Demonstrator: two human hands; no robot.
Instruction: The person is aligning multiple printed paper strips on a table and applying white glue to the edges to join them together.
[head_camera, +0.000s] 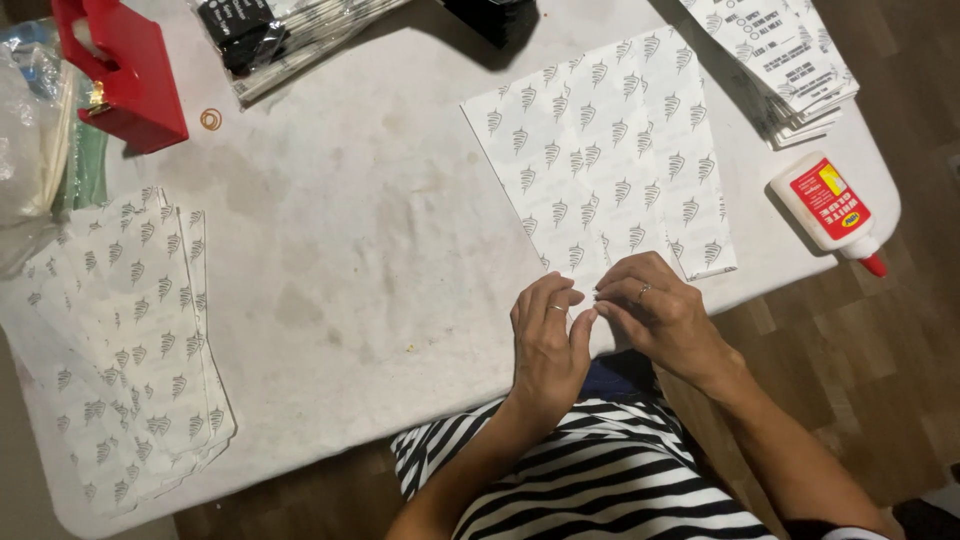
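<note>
Table: white table (380, 260) carries our work.
Sheet: patterned paper sheet (600, 150) at 1 o'clock.
Hands: our left hand (550, 345) and right hand (660, 310) pinch its near edge.
Glue: glue bottle (828, 210) at 3 o'clock.

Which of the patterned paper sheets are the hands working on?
The single flat sheet right of centre; both the left hand and right hand pinch its near edge. The stack of patterned sheets at far left lies untouched.

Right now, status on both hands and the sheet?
Left hand and right hand pinching near edge of patterned paper sheet. Sheet flat on table. Glue bottle apart, clear.
</note>
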